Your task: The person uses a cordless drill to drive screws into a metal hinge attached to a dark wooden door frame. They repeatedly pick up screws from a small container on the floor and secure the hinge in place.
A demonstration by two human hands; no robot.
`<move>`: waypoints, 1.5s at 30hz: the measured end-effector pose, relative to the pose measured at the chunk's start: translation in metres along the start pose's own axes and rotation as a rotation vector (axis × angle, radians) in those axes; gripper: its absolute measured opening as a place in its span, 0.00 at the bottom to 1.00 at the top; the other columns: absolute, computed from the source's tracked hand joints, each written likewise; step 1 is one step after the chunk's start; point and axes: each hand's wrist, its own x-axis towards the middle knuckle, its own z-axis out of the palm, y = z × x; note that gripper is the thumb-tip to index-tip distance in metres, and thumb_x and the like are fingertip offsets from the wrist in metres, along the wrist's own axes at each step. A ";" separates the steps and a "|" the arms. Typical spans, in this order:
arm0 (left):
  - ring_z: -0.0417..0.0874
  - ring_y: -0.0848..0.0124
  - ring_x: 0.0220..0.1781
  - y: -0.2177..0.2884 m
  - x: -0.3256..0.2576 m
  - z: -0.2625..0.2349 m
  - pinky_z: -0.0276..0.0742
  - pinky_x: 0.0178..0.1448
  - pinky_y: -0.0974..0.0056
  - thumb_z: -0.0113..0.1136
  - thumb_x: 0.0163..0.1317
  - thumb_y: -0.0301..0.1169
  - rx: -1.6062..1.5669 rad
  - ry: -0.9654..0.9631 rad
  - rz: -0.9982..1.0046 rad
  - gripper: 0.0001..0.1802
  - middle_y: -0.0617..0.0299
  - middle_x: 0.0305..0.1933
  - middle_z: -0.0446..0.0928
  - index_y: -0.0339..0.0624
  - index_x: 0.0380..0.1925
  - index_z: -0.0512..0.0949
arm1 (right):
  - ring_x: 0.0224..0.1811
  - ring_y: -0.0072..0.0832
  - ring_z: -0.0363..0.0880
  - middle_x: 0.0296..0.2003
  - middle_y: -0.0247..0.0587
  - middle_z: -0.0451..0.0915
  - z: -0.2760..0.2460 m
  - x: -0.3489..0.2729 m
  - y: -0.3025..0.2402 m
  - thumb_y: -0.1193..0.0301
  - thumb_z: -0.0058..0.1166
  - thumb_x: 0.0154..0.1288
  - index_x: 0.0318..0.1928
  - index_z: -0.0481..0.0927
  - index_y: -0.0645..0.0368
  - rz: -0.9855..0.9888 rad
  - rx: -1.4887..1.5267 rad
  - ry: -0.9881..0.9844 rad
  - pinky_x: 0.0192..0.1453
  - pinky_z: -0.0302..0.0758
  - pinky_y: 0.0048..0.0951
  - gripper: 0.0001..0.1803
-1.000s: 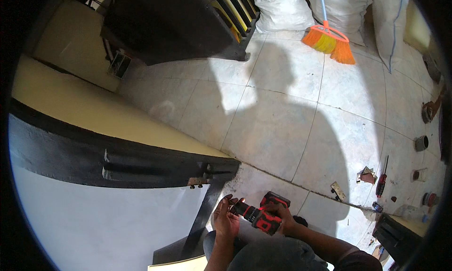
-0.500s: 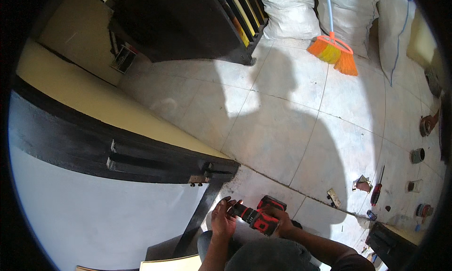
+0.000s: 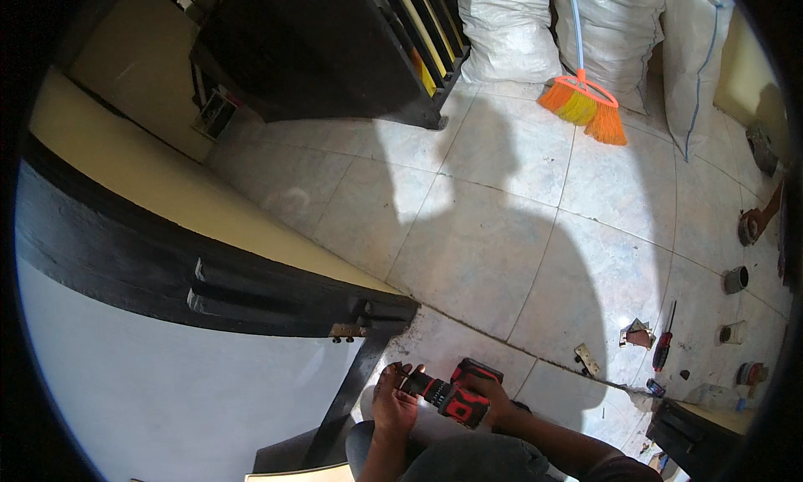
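Tiled floor [image 3: 468, 256]: stretches ahead of the fingers of left hand [image 3: 393, 408] and right hand [image 3: 492, 402]. White panel [image 3: 184, 398], dark-edged: left of the fingers. White sacks [image 3: 510, 34]: far ahead; broom [image 3: 579, 105] before them. Red-black drill [image 3: 456, 398]: between the hands, right fingers wrapped round it. Left fingers half-curled at its chuck [image 3: 417, 384]; can't tell if pinching anything. Screwdriver [image 3: 663, 348]: well right of the fingers; metal plate [image 3: 586, 361] nearer.

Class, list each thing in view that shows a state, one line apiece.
Right hand: closed around the drill
Left hand: at the drill's nose, grip unclear
Drill: held; running or not, unclear
Broom: bristles down
White sacks: bulging, upright
Screwdriver: lying on the floor
Metal plate: on the floor
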 end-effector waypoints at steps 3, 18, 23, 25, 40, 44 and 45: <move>0.83 0.61 0.53 0.002 -0.001 0.003 0.75 0.69 0.44 0.60 0.70 0.37 0.012 -0.002 -0.006 0.12 0.57 0.43 0.81 0.41 0.44 0.77 | 0.48 0.43 0.86 0.44 0.48 0.84 -0.009 0.010 0.000 0.58 0.73 0.50 0.56 0.77 0.60 -0.068 0.008 -0.092 0.56 0.78 0.40 0.34; 0.77 0.49 0.60 0.005 0.003 -0.004 0.75 0.64 0.44 0.62 0.69 0.40 0.039 0.034 -0.056 0.18 0.52 0.53 0.74 0.42 0.51 0.74 | 0.44 0.42 0.83 0.42 0.46 0.81 -0.014 0.019 -0.001 0.58 0.75 0.49 0.53 0.77 0.59 -0.241 -0.118 -0.113 0.49 0.77 0.38 0.33; 0.78 0.51 0.58 0.010 -0.002 0.003 0.76 0.62 0.45 0.63 0.68 0.39 0.038 0.052 -0.073 0.19 0.52 0.52 0.74 0.41 0.52 0.74 | 0.47 0.48 0.84 0.47 0.50 0.81 -0.015 0.018 0.002 0.58 0.72 0.52 0.59 0.74 0.58 -0.228 -0.096 -0.155 0.50 0.78 0.42 0.35; 0.79 0.53 0.56 0.010 -0.003 0.007 0.77 0.61 0.47 0.64 0.67 0.38 0.047 0.035 -0.038 0.19 0.52 0.51 0.75 0.40 0.52 0.74 | 0.46 0.40 0.83 0.44 0.46 0.82 -0.014 0.018 0.000 0.59 0.74 0.50 0.54 0.76 0.60 -0.168 -0.049 -0.156 0.51 0.76 0.38 0.33; 0.86 0.63 0.42 0.006 0.001 0.004 0.82 0.57 0.56 0.63 0.66 0.28 0.298 0.069 0.279 0.09 0.56 0.39 0.82 0.35 0.44 0.79 | 0.48 0.42 0.82 0.44 0.48 0.81 -0.020 0.016 -0.007 0.59 0.70 0.55 0.55 0.76 0.61 -0.162 -0.050 -0.187 0.54 0.76 0.37 0.31; 0.85 0.63 0.43 0.007 0.002 0.005 0.80 0.58 0.55 0.64 0.66 0.28 0.238 0.009 0.261 0.10 0.56 0.40 0.81 0.35 0.44 0.79 | 0.53 0.50 0.81 0.49 0.55 0.80 -0.021 0.020 -0.006 0.59 0.68 0.57 0.58 0.75 0.61 -0.096 -0.090 -0.257 0.57 0.76 0.43 0.31; 0.85 0.63 0.43 0.007 0.002 0.005 0.80 0.58 0.55 0.64 0.66 0.29 0.235 -0.006 0.261 0.10 0.56 0.41 0.81 0.35 0.44 0.79 | 0.53 0.50 0.81 0.49 0.55 0.80 -0.021 0.020 -0.006 0.59 0.68 0.57 0.58 0.75 0.61 -0.124 -0.095 -0.240 0.57 0.76 0.43 0.31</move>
